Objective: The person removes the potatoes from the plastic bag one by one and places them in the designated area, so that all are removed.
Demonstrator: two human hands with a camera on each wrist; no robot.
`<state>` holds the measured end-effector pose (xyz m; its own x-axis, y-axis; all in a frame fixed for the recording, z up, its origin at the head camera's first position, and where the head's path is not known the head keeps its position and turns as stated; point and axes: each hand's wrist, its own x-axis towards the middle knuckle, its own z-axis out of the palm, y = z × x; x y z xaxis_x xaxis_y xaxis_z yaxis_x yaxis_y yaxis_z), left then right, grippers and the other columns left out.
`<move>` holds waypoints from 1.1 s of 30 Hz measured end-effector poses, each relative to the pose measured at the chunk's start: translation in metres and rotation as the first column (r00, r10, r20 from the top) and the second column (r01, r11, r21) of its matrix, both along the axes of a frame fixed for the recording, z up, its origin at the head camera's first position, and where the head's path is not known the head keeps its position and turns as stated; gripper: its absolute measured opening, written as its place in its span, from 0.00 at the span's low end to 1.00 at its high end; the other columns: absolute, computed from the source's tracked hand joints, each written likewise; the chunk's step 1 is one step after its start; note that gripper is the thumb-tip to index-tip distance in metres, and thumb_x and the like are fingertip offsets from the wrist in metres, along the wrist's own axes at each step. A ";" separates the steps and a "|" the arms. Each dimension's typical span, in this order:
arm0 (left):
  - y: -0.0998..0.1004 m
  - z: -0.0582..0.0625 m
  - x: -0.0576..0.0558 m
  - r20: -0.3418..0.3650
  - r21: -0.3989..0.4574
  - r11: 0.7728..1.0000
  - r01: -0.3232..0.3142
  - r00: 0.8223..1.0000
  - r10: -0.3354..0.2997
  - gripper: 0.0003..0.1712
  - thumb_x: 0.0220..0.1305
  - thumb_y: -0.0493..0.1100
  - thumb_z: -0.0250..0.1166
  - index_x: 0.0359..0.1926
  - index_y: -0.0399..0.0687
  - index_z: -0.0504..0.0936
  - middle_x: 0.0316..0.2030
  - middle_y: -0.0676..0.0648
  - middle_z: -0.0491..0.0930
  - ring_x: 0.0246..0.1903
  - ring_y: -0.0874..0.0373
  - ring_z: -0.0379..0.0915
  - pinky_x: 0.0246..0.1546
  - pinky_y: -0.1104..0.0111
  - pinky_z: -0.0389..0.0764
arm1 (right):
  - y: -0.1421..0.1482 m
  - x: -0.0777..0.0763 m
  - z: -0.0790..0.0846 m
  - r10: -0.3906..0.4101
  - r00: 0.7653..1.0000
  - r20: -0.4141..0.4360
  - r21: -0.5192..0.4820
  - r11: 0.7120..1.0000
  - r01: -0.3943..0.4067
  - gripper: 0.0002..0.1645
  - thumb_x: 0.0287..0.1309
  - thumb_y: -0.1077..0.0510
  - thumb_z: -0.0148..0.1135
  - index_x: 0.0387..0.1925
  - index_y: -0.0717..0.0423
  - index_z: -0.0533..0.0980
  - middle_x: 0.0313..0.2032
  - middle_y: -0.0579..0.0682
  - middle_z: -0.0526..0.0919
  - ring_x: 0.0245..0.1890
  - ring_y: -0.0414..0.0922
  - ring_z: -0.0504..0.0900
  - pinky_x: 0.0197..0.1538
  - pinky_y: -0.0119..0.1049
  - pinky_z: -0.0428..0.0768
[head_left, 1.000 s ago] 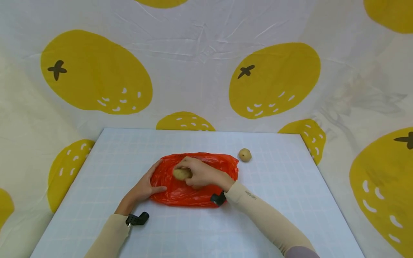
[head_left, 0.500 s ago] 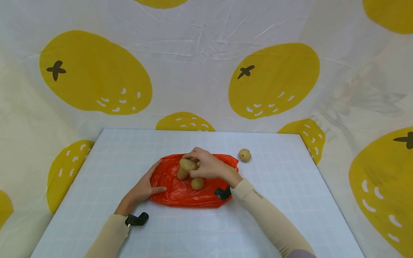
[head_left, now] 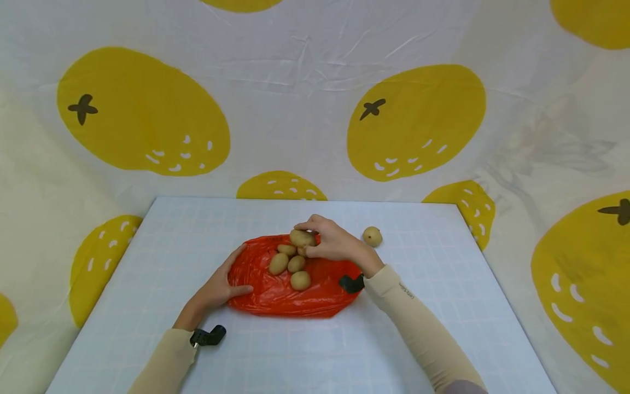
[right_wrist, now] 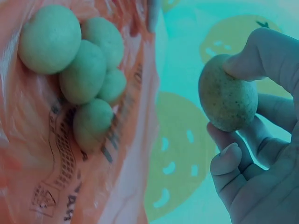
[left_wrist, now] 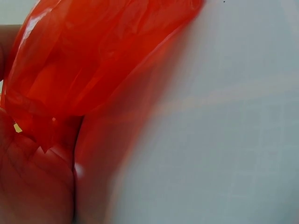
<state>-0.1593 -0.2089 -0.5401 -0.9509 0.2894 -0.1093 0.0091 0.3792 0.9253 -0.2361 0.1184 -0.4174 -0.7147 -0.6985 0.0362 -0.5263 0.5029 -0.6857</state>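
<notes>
Grips a single potato (head_left: 301, 237) in the right hand (head_left: 337, 241), pinching it between the thumb and the fingertips on opposite sides. Spans with thumb and fingers no more than the potato itself. Leaves a gap between potato and palm, plain in the right wrist view, with another finger bent in below. Holds it over the far edge of the red bag (head_left: 290, 305) in the head view, close beside a cluster of five more potatoes (head_left: 300, 280) lying on the plastic. Partly hides one of those five behind the thumb.

Rests the left hand (head_left: 220, 284) against the left side of the same bag, touching red plastic. Stretches the thumb over the near-left part and spreads the fingers along the far-left edge, with a broad gap between, loose rather than clenched. Cannot tell from the left wrist view, close up against the thin folds, whether pinching any of the film.

To the right of the bag, one lone potato (head_left: 372, 237), directly on the pale checked table (head_left: 266, 361), apart from the plastic and from both hands.
</notes>
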 end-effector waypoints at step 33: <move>-0.002 -0.003 0.000 -0.005 -0.037 0.999 -0.006 1.000 0.006 0.64 0.56 0.44 0.77 0.83 0.58 0.45 0.81 0.37 0.45 0.78 0.30 0.44 0.72 0.31 0.55 | 0.053 -0.002 -0.003 -0.237 0.967 -0.097 -0.161 0.962 0.219 0.32 0.59 0.62 0.73 0.65 0.56 0.76 0.46 0.52 0.78 0.51 0.52 0.84 0.42 0.34 0.81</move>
<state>-0.1591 -0.2109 -0.5429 -0.9532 0.2799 -0.1148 0.0116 0.4129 0.9107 -0.2378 0.1711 -0.4206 -0.8394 -0.4981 0.2176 -0.4887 0.5161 -0.7035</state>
